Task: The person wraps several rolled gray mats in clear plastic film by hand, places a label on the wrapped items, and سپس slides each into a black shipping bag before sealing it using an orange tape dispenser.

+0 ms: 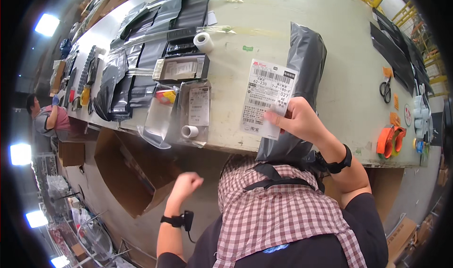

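A white shipping label (pixel 269 98) printed with barcodes is pinched between the thumb and fingers of my right hand (pixel 299 121). The label is tilted and overlaps the left side of a filled, dark grey plastic mailer bag (pixel 306 55), which lies lengthwise up to the table's near edge. I cannot tell whether the label touches the bag. My left hand (pixel 188 184) is closed in a loose fist, off the table, beside an open cardboard box (pixel 127 173) below the edge. Whatever the fist may hold is hidden.
On the table (pixel 245 22), flat grey mailer bags (pixel 160 18) lie left, near a tape roll (pixel 203 42), a black tray (pixel 184 67) and a label bin (pixel 196 107). Scissors (pixel 386 91) and orange tape rolls (pixel 390 141) are right. Another person (pixel 52 117) stands far left.
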Motion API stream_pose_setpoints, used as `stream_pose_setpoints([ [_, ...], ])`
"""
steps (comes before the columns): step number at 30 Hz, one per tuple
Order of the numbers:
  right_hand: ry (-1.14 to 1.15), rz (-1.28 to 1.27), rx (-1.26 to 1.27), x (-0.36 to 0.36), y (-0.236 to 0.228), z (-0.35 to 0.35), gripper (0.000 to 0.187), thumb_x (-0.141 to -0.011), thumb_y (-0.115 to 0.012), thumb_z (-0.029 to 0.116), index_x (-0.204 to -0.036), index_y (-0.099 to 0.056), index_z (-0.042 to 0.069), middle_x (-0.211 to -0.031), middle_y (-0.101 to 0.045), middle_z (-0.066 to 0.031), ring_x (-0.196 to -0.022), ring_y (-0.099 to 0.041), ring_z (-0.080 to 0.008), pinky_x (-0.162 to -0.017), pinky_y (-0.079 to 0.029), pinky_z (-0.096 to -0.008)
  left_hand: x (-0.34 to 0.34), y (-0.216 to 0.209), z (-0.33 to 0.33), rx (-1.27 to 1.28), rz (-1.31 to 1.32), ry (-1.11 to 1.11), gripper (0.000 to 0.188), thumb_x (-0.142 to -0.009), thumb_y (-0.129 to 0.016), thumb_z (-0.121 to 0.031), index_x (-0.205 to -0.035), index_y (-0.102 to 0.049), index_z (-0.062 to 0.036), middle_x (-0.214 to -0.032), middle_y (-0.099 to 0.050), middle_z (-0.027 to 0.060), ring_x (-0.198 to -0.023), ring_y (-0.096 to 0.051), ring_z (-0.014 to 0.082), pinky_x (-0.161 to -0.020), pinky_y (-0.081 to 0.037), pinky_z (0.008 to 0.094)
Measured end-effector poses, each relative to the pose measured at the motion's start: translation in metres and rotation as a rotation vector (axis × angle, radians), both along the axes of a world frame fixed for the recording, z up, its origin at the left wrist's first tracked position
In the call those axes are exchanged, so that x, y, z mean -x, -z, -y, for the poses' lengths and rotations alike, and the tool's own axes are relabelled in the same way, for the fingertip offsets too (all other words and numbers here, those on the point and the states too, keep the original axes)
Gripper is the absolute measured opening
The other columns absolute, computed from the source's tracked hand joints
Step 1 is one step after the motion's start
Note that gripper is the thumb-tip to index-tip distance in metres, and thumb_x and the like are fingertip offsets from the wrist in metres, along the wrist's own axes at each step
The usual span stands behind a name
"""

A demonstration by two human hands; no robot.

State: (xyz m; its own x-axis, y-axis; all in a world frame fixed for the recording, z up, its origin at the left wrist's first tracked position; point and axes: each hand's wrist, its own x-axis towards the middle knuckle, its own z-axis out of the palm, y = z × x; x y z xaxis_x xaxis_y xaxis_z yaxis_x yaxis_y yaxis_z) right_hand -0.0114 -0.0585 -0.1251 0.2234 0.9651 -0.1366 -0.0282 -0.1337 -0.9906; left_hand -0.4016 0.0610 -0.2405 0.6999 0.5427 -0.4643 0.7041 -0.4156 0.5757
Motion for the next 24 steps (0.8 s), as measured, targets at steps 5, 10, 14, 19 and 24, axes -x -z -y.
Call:
stream_pose_setpoints([
  [5,0.042,0.166,-0.181,0.006,-0.001,0.002,0.025,-0.084,-0.068,0.014,-0.098,-0.066,-0.006,-0.077,-0.069,-0.007,-0.062,-0.058,-0.0058,-0.056,-0.048,-0.0226,-0.147,-0.123,0.008,0.695,0.536,-0.464,0.022,-0.086,-0.067,-0.008,-0.106,-0.064,0.0018,-0.084,-0.067,0.0041,-0.07,-0.061,0.0092,-0.063,-0.049,0.0212],
  [10,0.097,0.234,-0.17,0.004,-0.015,0.015,0.023,-0.081,-0.067,0.012,-0.097,-0.067,-0.006,-0.074,-0.068,-0.0084,-0.062,-0.057,-0.0056,-0.056,-0.047,-0.0234,-0.178,-0.126,0.012,0.868,0.64,-0.444,0.016,-0.087,-0.065,-0.005,-0.101,-0.062,0.0025,-0.083,-0.067,0.0088,-0.065,-0.062,0.0113,-0.06,-0.051,0.0219],
  [14,0.127,0.236,-0.163,0.004,-0.015,0.023,0.022,-0.081,-0.066,0.011,-0.096,-0.067,-0.005,-0.073,-0.068,-0.0079,-0.061,-0.055,-0.0053,-0.055,-0.047,-0.0236,-0.187,-0.119,0.015,0.891,0.632,-0.413,0.011,-0.087,-0.065,-0.005,-0.095,-0.063,0.0015,-0.082,-0.067,0.0085,-0.065,-0.062,0.0116,-0.061,-0.051,0.0219],
  [19,0.163,0.232,-0.18,0.001,-0.012,0.03,0.021,-0.08,-0.066,0.01,-0.094,-0.067,-0.005,-0.073,-0.068,-0.0081,-0.061,-0.056,-0.0051,-0.054,-0.047,-0.0238,-0.194,-0.118,0.017,0.944,0.656,-0.351,0.011,-0.085,-0.068,-0.006,-0.093,-0.065,0.0012,-0.08,-0.067,0.0065,-0.067,-0.062,0.0106,-0.064,-0.05,0.0227],
  [24,0.176,0.233,-0.174,0.001,-0.013,0.034,0.02,-0.08,-0.066,0.01,-0.093,-0.068,-0.006,-0.073,-0.068,-0.0086,-0.061,-0.056,-0.0051,-0.054,-0.047,-0.0239,-0.196,-0.12,0.021,0.948,0.652,-0.334,0.01,-0.085,-0.068,-0.004,-0.092,-0.065,0.0013,-0.081,-0.067,0.0068,-0.067,-0.061,0.0106,-0.064,-0.049,0.0227],
])
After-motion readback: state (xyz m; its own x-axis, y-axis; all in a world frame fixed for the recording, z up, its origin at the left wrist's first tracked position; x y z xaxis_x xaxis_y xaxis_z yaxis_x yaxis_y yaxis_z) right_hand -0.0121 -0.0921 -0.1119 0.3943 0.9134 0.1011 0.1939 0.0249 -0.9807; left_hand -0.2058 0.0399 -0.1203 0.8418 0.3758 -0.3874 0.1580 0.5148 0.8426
